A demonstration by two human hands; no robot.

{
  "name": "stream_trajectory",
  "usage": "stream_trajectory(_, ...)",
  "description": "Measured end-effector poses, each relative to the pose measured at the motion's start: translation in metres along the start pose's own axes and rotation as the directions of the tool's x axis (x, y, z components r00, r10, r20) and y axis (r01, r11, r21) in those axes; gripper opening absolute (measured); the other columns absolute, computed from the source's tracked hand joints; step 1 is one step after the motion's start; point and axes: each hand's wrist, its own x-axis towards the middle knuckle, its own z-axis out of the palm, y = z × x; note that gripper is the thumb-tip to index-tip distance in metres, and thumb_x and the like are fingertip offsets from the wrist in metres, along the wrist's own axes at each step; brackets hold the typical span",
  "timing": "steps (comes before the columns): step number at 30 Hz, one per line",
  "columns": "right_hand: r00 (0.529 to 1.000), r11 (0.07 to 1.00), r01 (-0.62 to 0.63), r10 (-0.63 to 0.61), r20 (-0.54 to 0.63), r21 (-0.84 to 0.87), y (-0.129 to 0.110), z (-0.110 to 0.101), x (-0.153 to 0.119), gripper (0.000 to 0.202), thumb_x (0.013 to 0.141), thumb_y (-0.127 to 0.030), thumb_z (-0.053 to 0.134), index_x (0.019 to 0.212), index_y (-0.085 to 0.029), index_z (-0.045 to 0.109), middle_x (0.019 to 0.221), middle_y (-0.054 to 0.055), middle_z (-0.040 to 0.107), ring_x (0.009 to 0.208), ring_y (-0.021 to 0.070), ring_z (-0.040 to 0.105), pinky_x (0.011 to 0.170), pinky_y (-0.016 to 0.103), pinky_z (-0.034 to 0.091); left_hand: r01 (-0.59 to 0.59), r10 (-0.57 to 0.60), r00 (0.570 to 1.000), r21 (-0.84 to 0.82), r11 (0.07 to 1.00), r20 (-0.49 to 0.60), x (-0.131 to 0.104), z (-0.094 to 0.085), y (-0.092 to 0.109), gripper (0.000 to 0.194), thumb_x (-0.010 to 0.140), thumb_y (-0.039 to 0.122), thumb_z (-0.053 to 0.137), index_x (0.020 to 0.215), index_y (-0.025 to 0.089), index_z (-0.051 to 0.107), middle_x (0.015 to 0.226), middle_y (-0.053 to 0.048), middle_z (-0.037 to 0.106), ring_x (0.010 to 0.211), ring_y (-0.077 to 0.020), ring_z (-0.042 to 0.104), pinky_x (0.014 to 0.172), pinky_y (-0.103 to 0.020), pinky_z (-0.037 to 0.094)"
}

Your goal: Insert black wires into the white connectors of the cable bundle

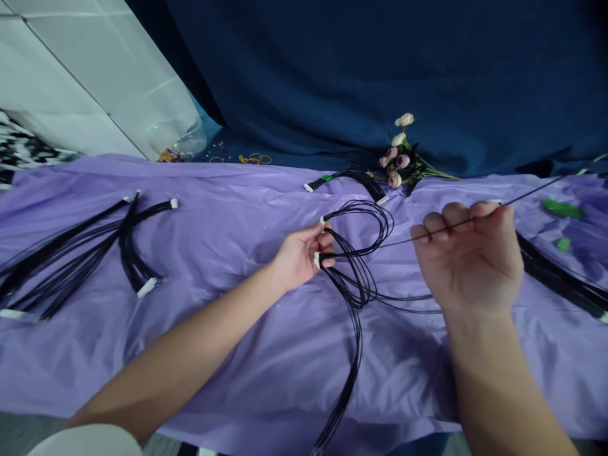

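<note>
My left hand (pixel 304 256) is closed on the white-connector end of a black wire harness (pixel 358 272), over the middle of the purple cloth. Thin black wires loop out from its connectors, and one bundle hangs toward the cloth's front edge. To the right, my right hand (pixel 470 259) has its palm turned up and its fingers curled around a single black wire (pixel 401 242). That wire runs taut from the harness across the fingers and on toward the upper right. The fingers of my left hand partly hide the connectors.
Several black wire bundles with white connectors (pixel 147 287) lie at the left. A shorter bundle (pixel 358 177) rests behind, beside artificial flowers (pixel 399 158). Another bundle (pixel 565 278) lies right, near green scraps (pixel 562 208). A clear plastic container (pixel 178 139) and yellow rubber bands (pixel 256 158) are at the back.
</note>
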Motion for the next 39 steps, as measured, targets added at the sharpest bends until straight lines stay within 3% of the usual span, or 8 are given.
stream_trajectory(2, 1.000, 0.996, -0.006, 0.005, 0.006, 0.093, 0.002, 0.003, -0.003, 0.033, 0.093, -0.038, 0.042, 0.069, -0.028, 0.061, 0.070, -0.001, 0.033, 0.058, 0.0111, 0.039, 0.059, 0.026, 0.045, 0.000, -0.001, 1.000, 0.041, 0.999, 0.026, 0.001, -0.003, -0.002, 0.011, 0.086, 0.022, 0.050, 0.083, 0.014, 0.056, 0.062, 0.003, 0.037, 0.049, -0.0087, 0.041, 0.042, -0.022, 0.038)
stream_trajectory(4, 0.998, 0.995, -0.031, 0.025, 0.064, 0.097, 0.006, 0.003, -0.006, 0.019, 0.088, -0.041, 0.053, 0.078, -0.032, 0.066, 0.065, -0.002, 0.039, 0.048, 0.0082, 0.035, 0.045, 0.021, 0.039, -0.007, 0.002, 0.999, 0.098, 0.995, 0.044, 0.002, -0.005, -0.003, 0.010, 0.084, 0.025, 0.054, 0.084, 0.015, 0.057, 0.063, 0.003, 0.037, 0.050, -0.0088, 0.042, 0.042, -0.021, 0.039)
stream_trajectory(6, 0.994, 1.000, -0.015, 0.015, 0.113, 0.003, 0.011, 0.001, -0.009, 0.014, 0.084, -0.037, 0.061, 0.094, -0.034, 0.069, 0.056, -0.005, 0.043, 0.037, 0.0061, 0.027, 0.033, 0.020, 0.026, -0.016, 0.008, 0.999, 0.162, 0.987, 0.051, 0.002, -0.007, -0.004, 0.011, 0.082, 0.026, 0.057, 0.084, 0.016, 0.057, 0.064, 0.003, 0.037, 0.052, -0.0087, 0.043, 0.042, -0.020, 0.039)
stream_trajectory(8, 0.986, 0.972, 0.074, -0.038, 0.160, -0.222, 0.018, 0.001, -0.012, 0.020, 0.082, -0.028, 0.064, 0.101, -0.031, 0.070, 0.056, -0.004, 0.053, 0.038, 0.0064, 0.037, 0.034, 0.021, 0.029, -0.027, 0.015, 0.998, 0.216, 0.976, 0.059, 0.002, -0.008, -0.005, 0.013, 0.080, 0.027, 0.059, 0.085, 0.016, 0.057, 0.065, 0.003, 0.038, 0.052, -0.0085, 0.044, 0.042, -0.020, 0.038)
stream_trajectory(10, 0.959, 0.834, 0.244, -0.130, 0.253, -0.495, 0.024, 0.002, -0.014, 0.016, 0.080, -0.021, 0.066, 0.094, -0.026, 0.073, 0.064, -0.001, 0.063, 0.049, 0.0090, 0.051, 0.044, 0.023, 0.039, -0.032, 0.015, 0.997, 0.250, 0.968, 0.071, 0.001, -0.008, -0.006, 0.014, 0.078, 0.028, 0.061, 0.084, 0.016, 0.058, 0.064, 0.003, 0.039, 0.051, -0.0082, 0.043, 0.041, -0.020, 0.038)
stream_trajectory(13, 0.874, 0.562, 0.474, -0.208, 0.438, -0.678, 0.029, 0.006, -0.014, 0.010, 0.077, -0.015, 0.067, 0.084, -0.019, 0.073, 0.063, 0.000, 0.063, 0.052, 0.0088, 0.051, 0.051, 0.024, 0.041, -0.030, 0.005, 0.995, 0.270, 0.962, 0.095, 0.000, -0.007, -0.008, 0.014, 0.077, 0.027, 0.062, 0.084, 0.016, 0.058, 0.062, 0.003, 0.040, 0.050, -0.0080, 0.042, 0.041, -0.020, 0.037)
stream_trajectory(18, 0.856, 0.426, 0.516, -0.279, 0.435, -0.743, 0.031, 0.010, -0.013, 0.007, 0.076, -0.012, 0.064, 0.072, -0.014, 0.069, 0.054, -0.001, 0.053, 0.049, 0.0075, 0.044, 0.050, 0.023, 0.037, -0.034, -0.003, 0.993, 0.296, 0.955, 0.122, -0.001, -0.006, -0.008, 0.014, 0.079, 0.028, 0.061, 0.084, 0.015, 0.059, 0.062, 0.002, 0.042, 0.049, -0.0075, 0.042, 0.042, -0.019, 0.038)
stream_trajectory(39, 0.830, 0.396, 0.557, -0.287, 0.478, -0.730, 0.033, 0.010, -0.013, 0.007, 0.075, -0.009, 0.063, 0.072, -0.014, 0.068, 0.053, -0.003, 0.049, 0.050, 0.0066, 0.043, 0.051, 0.021, 0.036, -0.006, -0.032, 0.991, 0.274, 0.962, 0.133, -0.002, -0.007, -0.008, 0.014, 0.080, 0.028, 0.060, 0.082, 0.014, 0.061, 0.060, 0.002, 0.042, 0.048, -0.0082, 0.042, 0.041, -0.021, 0.038)
